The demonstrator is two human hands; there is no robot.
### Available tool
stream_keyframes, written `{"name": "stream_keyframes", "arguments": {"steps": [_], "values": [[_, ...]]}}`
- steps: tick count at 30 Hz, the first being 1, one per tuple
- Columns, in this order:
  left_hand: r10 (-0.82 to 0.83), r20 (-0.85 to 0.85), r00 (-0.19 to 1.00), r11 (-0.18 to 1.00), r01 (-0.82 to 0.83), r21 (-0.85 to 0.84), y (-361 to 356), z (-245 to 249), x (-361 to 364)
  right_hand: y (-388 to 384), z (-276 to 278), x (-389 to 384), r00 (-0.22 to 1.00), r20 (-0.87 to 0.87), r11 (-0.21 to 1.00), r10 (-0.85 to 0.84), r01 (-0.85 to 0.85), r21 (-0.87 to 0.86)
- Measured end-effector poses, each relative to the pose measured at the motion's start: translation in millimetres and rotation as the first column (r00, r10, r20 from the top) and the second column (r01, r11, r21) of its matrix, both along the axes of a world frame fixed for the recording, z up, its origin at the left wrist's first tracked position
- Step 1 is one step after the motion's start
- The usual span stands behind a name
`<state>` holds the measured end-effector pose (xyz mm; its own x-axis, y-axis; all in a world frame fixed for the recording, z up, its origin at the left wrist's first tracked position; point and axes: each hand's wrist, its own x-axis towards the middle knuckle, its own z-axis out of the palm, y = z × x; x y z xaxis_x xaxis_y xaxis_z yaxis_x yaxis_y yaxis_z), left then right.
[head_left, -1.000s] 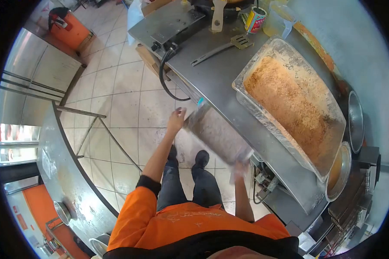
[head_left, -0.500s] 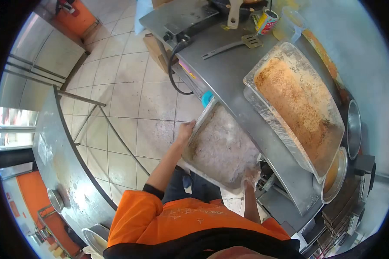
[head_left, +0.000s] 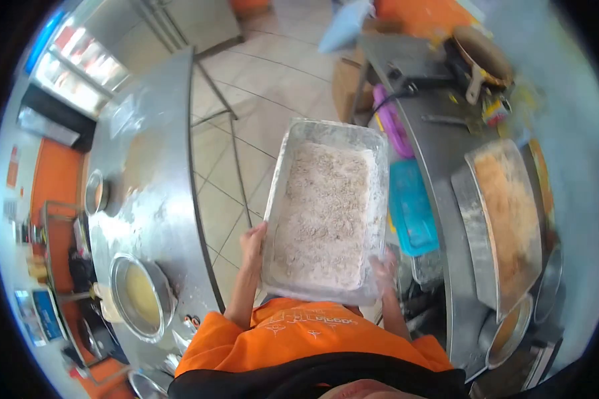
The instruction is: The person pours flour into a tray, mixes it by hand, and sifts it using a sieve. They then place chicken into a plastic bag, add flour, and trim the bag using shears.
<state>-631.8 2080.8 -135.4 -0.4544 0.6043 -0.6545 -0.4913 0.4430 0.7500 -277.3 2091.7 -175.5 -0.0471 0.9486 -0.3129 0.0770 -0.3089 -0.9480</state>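
Observation:
A clear rectangular plastic tub (head_left: 333,136) holding pale, clumpy flour (head_left: 326,213) is held in front of my body, above the floor between two counters. My left hand (head_left: 251,245) grips its left wall near the lower corner, fingers closed on the rim. On the opposite side my right hand (head_left: 383,271) holds the lower right corner; it looks whitish and slightly blurred. Flour dust coats the tub's inner walls.
On the right counter (head_left: 439,166) stand a tub of orange-brown crumbs (head_left: 506,213), a spatula (head_left: 446,120) and a pan (head_left: 482,56). Turquoise containers (head_left: 412,206) sit below it. The left steel table (head_left: 156,179) bears a metal bowl of yellow batter (head_left: 140,299) and a smaller bowl (head_left: 96,193).
My view has turned left, bringing more of the left table into sight. The flour tub has come out from beside the right counter and now lies straight before me, still in both hands.

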Motion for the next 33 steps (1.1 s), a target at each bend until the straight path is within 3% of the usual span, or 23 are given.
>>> {"name": "stream_keyframes", "arguments": {"steps": [2,4,6,7,9,10,12,13,15,16,18,19,21,22,24,25,26,27,28,30,31,32,33], "values": [[0.123,-0.259,0.958,0.992,-0.116,0.042,-43.3,15.3,-11.1,9.6,29.1,-27.7,0.987,0.128,0.993,0.093,-0.101,0.057],[0.191,-0.286,0.939,0.978,-0.157,0.139,-58.3,25.9,-25.9,13.9,59.4,-56.2,0.979,-0.182,0.882,0.095,0.002,0.47],[0.288,-0.297,0.911,0.946,-0.222,0.237,-67.7,30.2,-54.0,32.6,0.3,-75.1,0.916,0.399,0.863,-0.029,-0.178,0.473],[0.364,-0.298,0.882,0.917,-0.284,0.28,-43.9,26.0,-92.9,45.1,2.7,-113.4,0.921,0.39,0.86,0.007,-0.205,0.467],[0.431,-0.223,0.874,0.864,-0.329,0.382,-36.1,28.6,-143.6,111.7,34.1,-199.9,0.967,-0.056,0.894,0.25,-0.209,0.396],[0.512,-0.18,0.84,0.81,-0.401,0.428,-33.9,36.2,-161.3,129.8,21.1,-225.2,0.954,-0.067,0.859,0.293,-0.232,0.456],[0.602,-0.142,0.786,0.738,-0.479,0.476,-55.5,28.3,-191.2,156.7,-22.8,-258.3,0.884,0.448,0.612,0.132,-0.428,0.665],[0.647,-0.115,0.754,0.708,-0.538,0.457,-72.2,21.7,-204.4,164.8,-13.9,-290.3,0.879,0.448,0.569,0.165,-0.456,0.684],[0.72,-0.158,0.676,0.662,-0.6,0.449,-40.8,44.9,-192.1,192.8,17.6,-305.8,0.888,0.01,0.723,0.459,-0.38,0.577],[0.756,-0.172,0.632,0.628,-0.625,0.464,-37.2,53.1,-212.9,212.5,26.7,-340.9,0.865,0.02,0.706,0.501,-0.422,0.568],[0.818,-0.005,0.576,0.497,-0.701,0.512,-61.0,50.9,-282.6,242.1,64.9,-456.2,0.506,-0.187,0.536,0.842,-0.751,0.386],[0.844,0.041,0.535,0.442,-0.736,0.513,-61.0,50.2,-310.4,258.9,65.9,-505.6,0.442,-0.152,0.462,0.884,-0.781,0.419],[0.851,0.05,0.523,0.437,-0.757,0.486,-60.9,50.5,-316.6,272.3,49.9,-535.4,0.546,0.08,0.431,0.834,-0.734,0.525],[0.876,0.068,0.478,0.388,-0.781,0.49,-59.5,51.1,-330.6,284.7,56.7,-557.7,0.502,0.098,0.382,0.859,-0.758,0.529],[0.876,-0.124,0.467,0.476,-0.789,0.389,-59.2,55.6,-341.5,288.7,71.4,-560.7,0.479,0.485,0.095,0.732,-0.776,0.624],[0.884,-0.127,0.451,0.464,-0.805,0.369,-61.0,55.6,-349.1,288.6,64.9,-562.8,0.528,0.438,0.096,0.727,-0.711,0.697],[0.801,-0.429,0.417,0.566,-0.76,0.319,-62.2,55.6,-357.2,289.2,101.4,-557.8,0.511,0.437,0.092,0.74,-0.722,0.686],[0.625,-0.685,0.375,0.655,-0.729,0.198,-58.2,61.3,-350.4,290.0,174.8,-543.8,0.113,0.733,-0.14,0.671,-0.951,0.275],[0.623,-0.689,0.37,0.637,-0.751,0.172,-51.1,75.7,-351.1,294.4,227.6,-551.9,-0.341,0.806,-0.324,0.484,-0.925,-0.197],[0.244,-0.907,0.343,0.659,-0.745,-0.104,-37.9,111.9,-344.3,303.2,264.5,-587.0,-0.354,0.833,-0.37,0.424,-0.908,-0.197],[0.254,-0.903,0.346,0.63,-0.768,-0.116,-31.4,122.2,-328.9,307.2,256.3,-615.8,-0.131,0.783,-0.363,0.607,-0.923,0.127],[0.078,-0.985,0.153,0.484,-0.87,-0.097,-21.7,129.5,-303.8,310.6,241.2,-645.7,0.062,0.633,-0.282,0.771,-0.859,0.427],[-0.146,-0.989,-0.008,0.337,-0.941,-0.042,-9.6,132.3,-276.6,314.3,231.4,-685.2,-0.075,0.53,-0.258,0.845,-0.925,0.28]]}}
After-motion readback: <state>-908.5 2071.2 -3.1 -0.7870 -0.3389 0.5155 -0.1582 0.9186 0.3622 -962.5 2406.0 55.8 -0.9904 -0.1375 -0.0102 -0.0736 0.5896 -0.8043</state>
